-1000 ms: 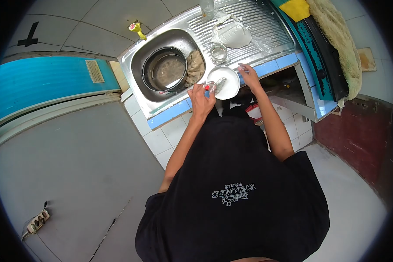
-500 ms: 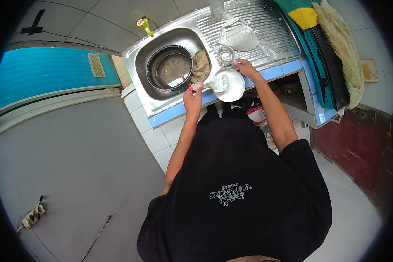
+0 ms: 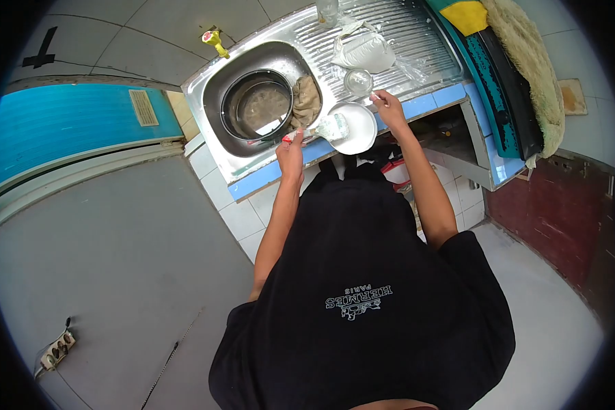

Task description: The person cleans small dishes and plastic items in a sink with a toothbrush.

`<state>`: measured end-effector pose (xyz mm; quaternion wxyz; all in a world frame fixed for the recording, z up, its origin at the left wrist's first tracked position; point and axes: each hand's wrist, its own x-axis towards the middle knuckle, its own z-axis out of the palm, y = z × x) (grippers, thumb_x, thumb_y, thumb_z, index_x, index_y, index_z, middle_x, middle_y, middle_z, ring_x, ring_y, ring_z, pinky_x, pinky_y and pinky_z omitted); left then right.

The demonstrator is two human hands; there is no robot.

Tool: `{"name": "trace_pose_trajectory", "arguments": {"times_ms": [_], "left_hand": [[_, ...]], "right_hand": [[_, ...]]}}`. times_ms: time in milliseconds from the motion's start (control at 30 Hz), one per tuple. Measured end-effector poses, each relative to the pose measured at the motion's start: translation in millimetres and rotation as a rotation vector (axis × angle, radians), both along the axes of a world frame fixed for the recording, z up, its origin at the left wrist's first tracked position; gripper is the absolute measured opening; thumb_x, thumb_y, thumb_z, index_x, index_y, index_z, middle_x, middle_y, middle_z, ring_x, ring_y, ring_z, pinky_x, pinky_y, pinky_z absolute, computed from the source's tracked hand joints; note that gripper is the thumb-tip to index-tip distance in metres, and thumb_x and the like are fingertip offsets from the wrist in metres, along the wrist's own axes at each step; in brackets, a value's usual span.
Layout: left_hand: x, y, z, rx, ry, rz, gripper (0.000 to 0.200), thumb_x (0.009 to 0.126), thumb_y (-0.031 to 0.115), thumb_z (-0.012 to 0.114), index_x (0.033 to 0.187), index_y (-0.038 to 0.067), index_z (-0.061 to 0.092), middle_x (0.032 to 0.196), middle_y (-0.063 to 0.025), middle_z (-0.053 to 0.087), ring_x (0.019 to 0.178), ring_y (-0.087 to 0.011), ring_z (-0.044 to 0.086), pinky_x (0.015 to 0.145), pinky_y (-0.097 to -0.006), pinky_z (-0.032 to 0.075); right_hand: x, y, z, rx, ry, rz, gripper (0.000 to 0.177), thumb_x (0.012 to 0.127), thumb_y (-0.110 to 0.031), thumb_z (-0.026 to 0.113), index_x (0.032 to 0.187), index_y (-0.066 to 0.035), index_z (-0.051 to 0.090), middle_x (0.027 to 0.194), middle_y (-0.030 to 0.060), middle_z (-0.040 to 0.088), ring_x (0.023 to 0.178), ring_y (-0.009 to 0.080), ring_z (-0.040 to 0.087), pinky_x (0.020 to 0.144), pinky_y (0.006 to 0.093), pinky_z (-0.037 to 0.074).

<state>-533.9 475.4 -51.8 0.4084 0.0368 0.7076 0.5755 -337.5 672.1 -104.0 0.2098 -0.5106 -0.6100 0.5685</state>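
My left hand [image 3: 291,156] is closed around the red-ended handle of a flat-bladed scraper [image 3: 333,127]. White paste covers its broad blade, which lies over the left part of a white bowl [image 3: 363,133] at the counter's front edge. My right hand [image 3: 389,109], fingers pinched together, is at the near side of a clear glass cup [image 3: 358,82] and appears to hold it; the exact grip is too small to see. The cup is just behind the bowl. A plastic bag of white powder [image 3: 372,55] lies behind the cup on the ribbed drainboard [image 3: 417,27].
On the left, the steel sink [image 3: 212,102] holds a black round basin [image 3: 225,113] with water and a brown cloth [image 3: 306,102]. A yellow tap [image 3: 215,41] juts from the wall. Another glass [image 3: 326,10] stands at the back. Right of the drainboard is a teal-and-black object [image 3: 485,89].
The glass cup has shifted slightly right together with my right hand. My left hand keeps the scraper over the bowl. The whole view has moved a little.
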Motion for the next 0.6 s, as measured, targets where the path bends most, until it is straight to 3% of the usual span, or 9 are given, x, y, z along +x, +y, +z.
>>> {"name": "trace_pose_trajectory", "arguments": {"times_ms": [167, 367, 467, 600], "left_hand": [[-1.3, 3.1, 1.3, -0.098, -0.032, -0.051, 0.021, 0.086, 0.023, 0.063, 0.085, 0.002, 0.064, 0.081, -0.001, 0.061, 0.075, -0.0086, 0.05, 0.072, -0.0241, 0.037], [9.5, 16.7, 18.9, -0.019, -0.022, 0.012, 0.022, 0.084, 0.021, 0.064, 0.079, 0.0, 0.063, 0.078, -0.0028, 0.061, 0.074, -0.0095, 0.051, 0.072, -0.024, 0.037], [12.2, 18.6, 23.4, 0.007, -0.003, -0.018, 0.027, 0.083, 0.024, 0.066, 0.079, -0.002, 0.062, 0.071, -0.0024, 0.056, 0.065, -0.0091, 0.045, 0.06, -0.0249, 0.034], [12.7, 21.1, 13.4, 0.016, 0.003, -0.007, 0.026, 0.083, 0.025, 0.067, 0.076, 0.0, 0.061, 0.069, -0.0018, 0.055, 0.063, -0.0086, 0.043, 0.058, -0.025, 0.033]], "right_hand": [[16.0, -23.8, 19.3, 0.32, -0.059, -0.105, 0.022, 0.082, -0.015, 0.064, 0.099, 0.0, 0.063, 0.091, 0.0132, 0.062, 0.082, 0.0234, 0.06, 0.072, 0.0312, 0.046], [22.1, -46.3, 53.6, 0.374, -0.105, -0.104, 0.019, 0.08, -0.007, 0.062, 0.097, 0.001, 0.063, 0.092, 0.0156, 0.06, 0.083, 0.0289, 0.06, 0.071, 0.0347, 0.047], [25.5, -51.7, 48.0, 0.566, -0.13, -0.076, 0.017, 0.081, -0.007, 0.059, 0.096, 0.0, 0.064, 0.093, 0.014, 0.06, 0.083, 0.0271, 0.06, 0.068, 0.0308, 0.046], [24.4, -56.3, 56.4, 0.532, -0.12, -0.06, 0.017, 0.08, -0.004, 0.059, 0.095, 0.001, 0.064, 0.092, 0.015, 0.059, 0.083, 0.0299, 0.06, 0.069, 0.0321, 0.047]]}}
